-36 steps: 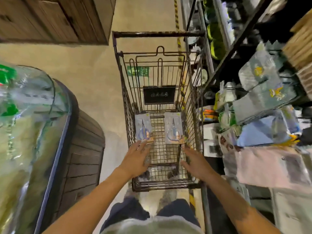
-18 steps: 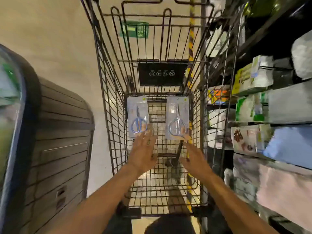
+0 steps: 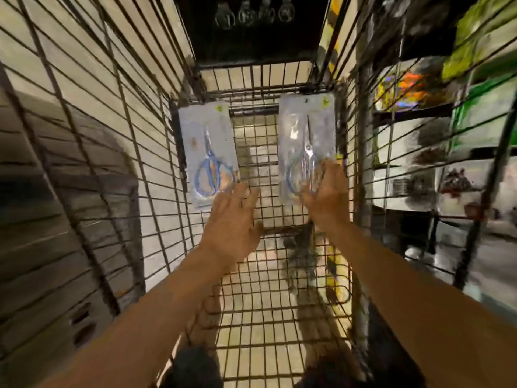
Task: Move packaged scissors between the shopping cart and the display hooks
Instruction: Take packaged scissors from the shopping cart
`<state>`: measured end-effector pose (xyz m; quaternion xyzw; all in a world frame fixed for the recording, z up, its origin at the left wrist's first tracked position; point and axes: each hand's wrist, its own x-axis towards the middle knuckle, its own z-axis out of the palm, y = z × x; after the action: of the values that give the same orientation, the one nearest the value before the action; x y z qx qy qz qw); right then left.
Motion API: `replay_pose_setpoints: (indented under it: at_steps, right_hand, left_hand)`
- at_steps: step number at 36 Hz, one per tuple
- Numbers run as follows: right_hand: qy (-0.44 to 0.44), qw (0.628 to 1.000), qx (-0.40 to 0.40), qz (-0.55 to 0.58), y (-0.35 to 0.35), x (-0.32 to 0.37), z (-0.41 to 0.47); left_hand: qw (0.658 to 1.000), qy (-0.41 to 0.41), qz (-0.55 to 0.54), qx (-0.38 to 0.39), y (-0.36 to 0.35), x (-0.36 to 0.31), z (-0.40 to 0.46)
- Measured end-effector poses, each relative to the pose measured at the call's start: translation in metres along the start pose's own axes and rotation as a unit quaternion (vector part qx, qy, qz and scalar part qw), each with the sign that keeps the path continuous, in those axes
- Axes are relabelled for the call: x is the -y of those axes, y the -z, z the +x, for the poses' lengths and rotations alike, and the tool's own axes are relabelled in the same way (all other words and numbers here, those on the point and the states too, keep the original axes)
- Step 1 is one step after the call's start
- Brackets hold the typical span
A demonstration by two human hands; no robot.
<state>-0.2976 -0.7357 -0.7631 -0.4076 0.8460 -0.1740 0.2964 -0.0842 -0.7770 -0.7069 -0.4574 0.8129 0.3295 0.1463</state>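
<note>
Two clear packs of blue-handled scissors lie flat on the wire floor of the shopping cart (image 3: 260, 303), at its far end. The left pack (image 3: 207, 152) has my left hand (image 3: 232, 219) at its near right corner, fingers spread and straight, fingertips at the pack's edge. The right pack (image 3: 306, 144) has my right hand (image 3: 327, 191) lying over its near right part, fingers extended onto the plastic. Neither hand is curled round a pack. No display hooks can be made out.
The cart's wire sides rise close on both sides of my arms. A black sign panel (image 3: 251, 26) closes the far end. Store shelves (image 3: 447, 152) with packaged goods stand to the right. A dark slatted bin (image 3: 56, 219) stands to the left.
My head and both arms have gone deeper into the cart. My right hand has moved forward onto the right pack, and my left hand has come to the left pack's near corner.
</note>
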Motion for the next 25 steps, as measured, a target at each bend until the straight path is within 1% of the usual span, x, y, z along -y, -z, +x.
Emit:
replay_pose_setpoints:
  at_steps: [2, 5, 9, 11, 13, 14, 15, 17, 19, 21, 23, 25]
  right_hand:
    - [-0.036, 0.999, -0.001, 0.012, -0.006, -0.003, 0.008]
    - [-0.079, 0.997, -0.003, 0.017, -0.013, -0.005, 0.017]
    - [-0.103, 0.994, -0.038, 0.026, -0.014, 0.002, 0.018]
    - [-0.129, 0.990, -0.053, 0.018, -0.010, 0.010, 0.014]
    - [-0.134, 0.989, -0.068, -0.004, -0.006, 0.016, 0.012]
    - [-0.137, 0.988, -0.065, 0.008, -0.004, 0.018, 0.012]
    - [-0.147, 0.987, -0.051, 0.039, -0.002, 0.019, 0.011]
    - [-0.163, 0.982, 0.011, 0.093, 0.000, 0.019, 0.011]
    - [-0.161, 0.980, 0.071, 0.094, 0.002, 0.016, 0.012]
    - [-0.152, 0.978, 0.099, 0.101, 0.006, 0.017, 0.013]
    - [-0.154, 0.971, 0.115, 0.144, 0.009, 0.020, 0.013]
    - [-0.164, 0.957, 0.128, 0.201, 0.013, 0.026, 0.008]
  left_hand:
    - [1.000, -0.007, 0.004, 0.004, 0.001, 0.005, 0.001]
    - [1.000, 0.009, -0.006, 0.018, 0.005, 0.009, -0.001]
    - [0.999, 0.019, -0.017, 0.033, 0.012, 0.010, -0.003]
    - [0.999, 0.023, -0.029, 0.031, 0.013, 0.011, -0.005]
    - [0.998, 0.032, -0.038, 0.031, 0.014, 0.011, -0.006]
    - [0.998, 0.037, -0.038, 0.032, 0.014, 0.012, -0.006]
    - [0.998, 0.041, -0.038, 0.034, 0.015, 0.011, -0.006]
    - [0.997, 0.047, -0.047, 0.033, 0.017, 0.011, -0.006]
    - [0.996, 0.050, -0.075, 0.021, 0.020, 0.009, -0.007]
    - [0.992, 0.061, -0.110, 0.019, 0.022, 0.008, -0.008]
    - [0.981, 0.082, -0.175, 0.024, 0.024, 0.007, -0.007]
    - [0.951, 0.123, -0.284, 0.030, 0.029, 0.006, -0.005]
